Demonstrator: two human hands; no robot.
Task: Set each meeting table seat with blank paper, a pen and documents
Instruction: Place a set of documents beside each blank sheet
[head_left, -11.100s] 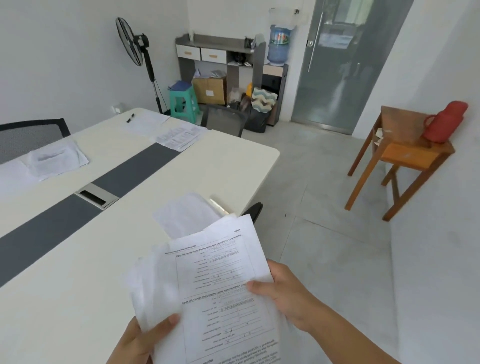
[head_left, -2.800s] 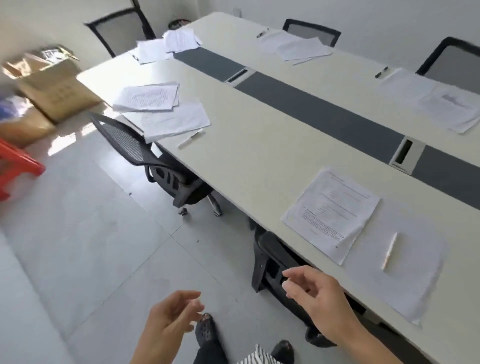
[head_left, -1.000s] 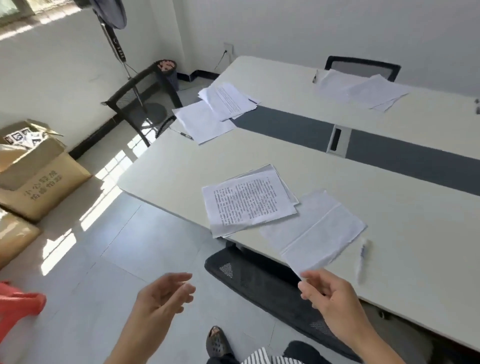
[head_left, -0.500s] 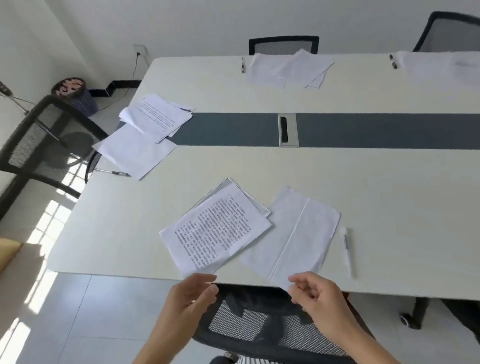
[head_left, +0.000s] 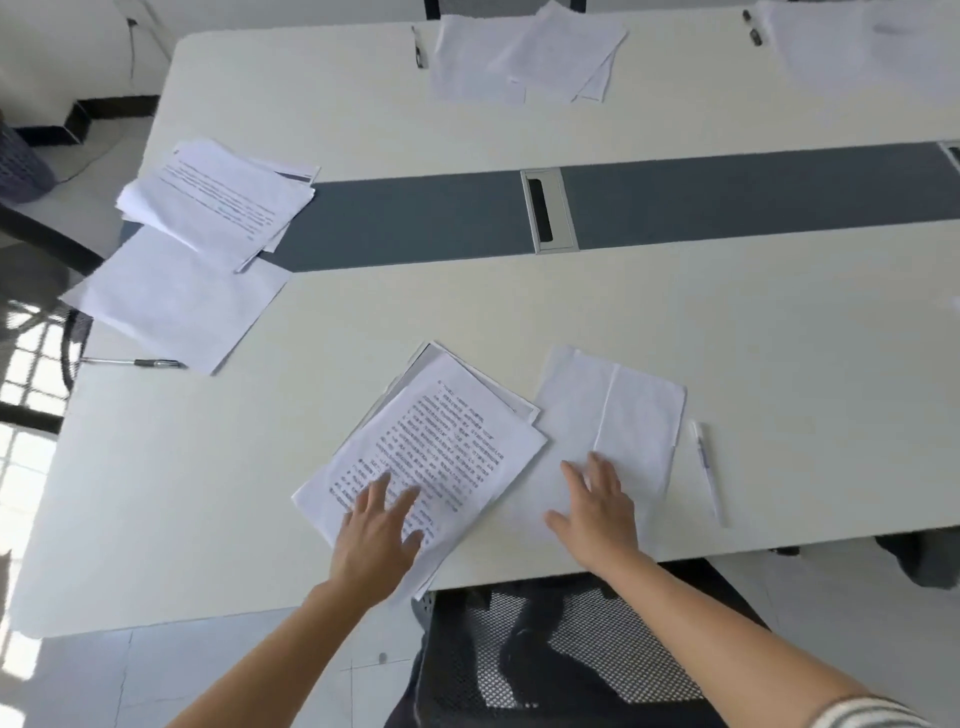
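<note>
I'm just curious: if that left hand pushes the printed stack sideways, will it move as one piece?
Probably not: the printed stack is loose sheets, already fanned at its far corner, so top sheets would likely slide over the rest. The left hand lies flat on top, so it may drag only those. The table looks smooth, so slipping seems easy.

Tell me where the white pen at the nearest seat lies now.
In the head view, the slim white pen lies on the white table, just right of the creased blank white sheet, near the front edge.
</note>
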